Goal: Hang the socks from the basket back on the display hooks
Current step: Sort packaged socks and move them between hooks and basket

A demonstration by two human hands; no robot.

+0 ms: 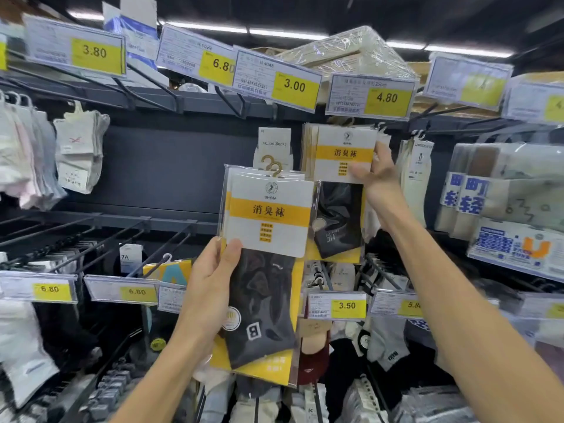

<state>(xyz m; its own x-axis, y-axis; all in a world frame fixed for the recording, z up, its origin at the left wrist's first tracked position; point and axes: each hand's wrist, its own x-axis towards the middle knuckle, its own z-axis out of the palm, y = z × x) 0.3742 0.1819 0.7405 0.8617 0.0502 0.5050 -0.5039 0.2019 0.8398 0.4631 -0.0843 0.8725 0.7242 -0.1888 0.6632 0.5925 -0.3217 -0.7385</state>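
Socks [268, 215] labelled 消臭袜 in left hand [210, 285] — hung pack [345, 154] in right hand [380, 178].

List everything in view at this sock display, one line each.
held sock packs: two by their hooks, dark socks on white-yellow cards, centre
hanging sock packs: a stack, same white-yellow cards, under the 4.80 tag
price tags: a dozen or so, white with yellow, both rails
pale socks: several bunches, white and pink, upper left
display hooks: many, black, both rails
wrapped boxes: count unclear, beige, top shelf
boxed goods: several, white and blue, right shelf
other socks: many, white, grey, black, red, lower rows
left hand: one, grips the held sock packs low on their left edge
right hand: one, pinches the front card of the hanging sock packs
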